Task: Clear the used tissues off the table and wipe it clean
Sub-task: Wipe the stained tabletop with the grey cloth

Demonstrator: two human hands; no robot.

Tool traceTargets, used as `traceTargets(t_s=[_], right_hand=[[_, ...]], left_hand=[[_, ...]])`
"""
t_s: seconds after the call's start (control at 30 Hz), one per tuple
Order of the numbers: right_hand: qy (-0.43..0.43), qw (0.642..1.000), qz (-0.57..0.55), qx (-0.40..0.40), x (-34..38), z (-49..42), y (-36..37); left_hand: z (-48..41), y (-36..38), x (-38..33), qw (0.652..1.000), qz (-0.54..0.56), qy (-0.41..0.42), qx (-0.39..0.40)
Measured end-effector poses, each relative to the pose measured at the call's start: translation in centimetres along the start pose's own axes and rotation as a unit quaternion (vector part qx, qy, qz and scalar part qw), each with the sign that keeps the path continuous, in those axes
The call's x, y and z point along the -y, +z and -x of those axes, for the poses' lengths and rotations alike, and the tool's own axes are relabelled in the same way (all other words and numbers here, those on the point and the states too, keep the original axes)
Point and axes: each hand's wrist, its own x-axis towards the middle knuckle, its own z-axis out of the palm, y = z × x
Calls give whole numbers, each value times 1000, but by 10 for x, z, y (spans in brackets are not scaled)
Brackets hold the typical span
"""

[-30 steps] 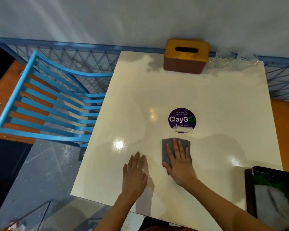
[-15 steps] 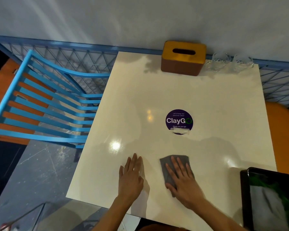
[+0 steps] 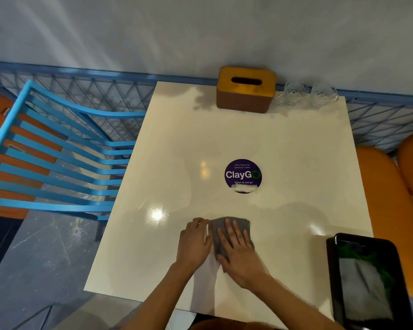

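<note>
A grey cloth (image 3: 234, 224) lies flat on the cream table (image 3: 284, 144) near its front edge. My right hand (image 3: 240, 253) is spread flat on the cloth, fingers apart, covering most of it. My left hand (image 3: 194, 242) rests on the table just left of the cloth, its fingers curled, fingertips at the cloth's left edge. No tissues are visible on the tabletop.
A yellow-topped brown tissue box (image 3: 246, 90) and two clear glasses (image 3: 306, 95) stand at the table's far edge. A round purple sticker (image 3: 243, 175) marks the centre. A black bin (image 3: 367, 279) sits at the front right corner. A blue slatted chair (image 3: 57, 160) stands left, orange seats (image 3: 391, 198) right.
My right hand has drawn the cloth nearer and leftward. My left hand has closed in from an open flat pose to curled fingers at the cloth's left edge.
</note>
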Motion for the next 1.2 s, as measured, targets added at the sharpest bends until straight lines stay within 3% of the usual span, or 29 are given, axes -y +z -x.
traceTargets(t_s=[0.27,0.37,0.47,0.53,0.67,0.83,1.0,1.2], right_hand=[[-31,983,-177,27,8,46,-9],[12,957,-289,-20,-2,41,-33],[55,957,-281,-51,-17,35,-50],[81,949,-302,-30,-25,29,-60],[93,898,-425,66,-38,34,-68],[112,862,-483,102,-54,49,-71],[141,819,-549,82,-74,77,-79],[187,714,-674,19,-101,109,-86]], left_hand=[[0,9,-23,995,-51,14,88],[5,9,-28,994,-40,7,101],[13,7,-35,994,-5,13,104],[16,7,-37,991,74,3,109],[32,2,-46,965,229,-38,125],[49,-2,-61,939,324,-45,106],[60,-1,-87,912,395,-51,99],[65,-1,-126,861,495,-54,104]])
